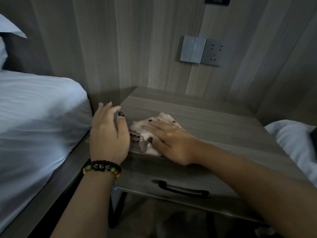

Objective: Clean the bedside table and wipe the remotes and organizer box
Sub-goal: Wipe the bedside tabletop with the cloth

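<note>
The counter is a bedside table of grey wood-grain laminate, flat-topped and square-edged, with one drawer front below its near edge carrying a black bar handle. The same streaked grey panelling covers the wall behind it.

On the near left part of the counter lies a pale pinkish cloth, soft and crumpled, its edges ragged and folded over on themselves, with a darker patterned patch at its left side. The right hand lies flat on top of the cloth, fingers straight and spread, its grip apart and pressing down; the nails are painted dark. The left hand is at the counter's left edge, just beside the cloth, with fingers loosely extended and holding nothing, its grip apart too. Its wrist wears a bracelet of round black beads with a few green, yellow and red ones.

On the wall at far right is a grey switch plate joined to a socket. A dark panel at the top edge bears writing too small to read.

A bed with smooth white sheets is to the left, and more white bedding to the right.
</note>
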Demonstrator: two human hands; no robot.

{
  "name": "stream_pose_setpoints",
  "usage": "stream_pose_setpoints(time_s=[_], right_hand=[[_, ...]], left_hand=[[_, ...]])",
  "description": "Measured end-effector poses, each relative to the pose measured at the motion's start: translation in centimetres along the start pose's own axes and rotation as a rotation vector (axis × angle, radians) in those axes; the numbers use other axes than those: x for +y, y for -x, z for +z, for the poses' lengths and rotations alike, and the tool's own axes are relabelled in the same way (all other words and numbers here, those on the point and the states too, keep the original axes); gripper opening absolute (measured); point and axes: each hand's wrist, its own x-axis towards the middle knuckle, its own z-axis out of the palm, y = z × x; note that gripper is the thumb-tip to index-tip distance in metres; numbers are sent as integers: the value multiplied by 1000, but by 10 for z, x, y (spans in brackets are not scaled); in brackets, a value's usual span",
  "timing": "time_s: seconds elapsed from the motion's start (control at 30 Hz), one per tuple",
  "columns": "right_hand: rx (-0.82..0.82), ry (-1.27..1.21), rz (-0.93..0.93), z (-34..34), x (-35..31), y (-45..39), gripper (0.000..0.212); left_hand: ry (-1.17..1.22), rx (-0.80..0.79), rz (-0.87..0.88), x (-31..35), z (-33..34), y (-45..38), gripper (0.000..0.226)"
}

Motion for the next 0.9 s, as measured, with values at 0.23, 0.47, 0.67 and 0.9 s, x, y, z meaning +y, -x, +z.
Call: stream_pose_setpoints(time_s=[0.23, 0.47, 0.67, 0.9], right_hand=[[-10, 27, 327, -18, 98, 7, 49], [10, 117, 577, -21, 141, -63, 53], [28, 87, 544, -21, 125, -111, 78], [19, 34, 81, 0, 73, -50, 55]], left_hand=[[-120, -143, 93, -9, 16, 0, 42], [-204, -57, -3, 0, 24, 1, 39], [-211, 4, -62, 1, 25, 1, 31], [-255, -45, -81, 2, 24, 1, 17]])
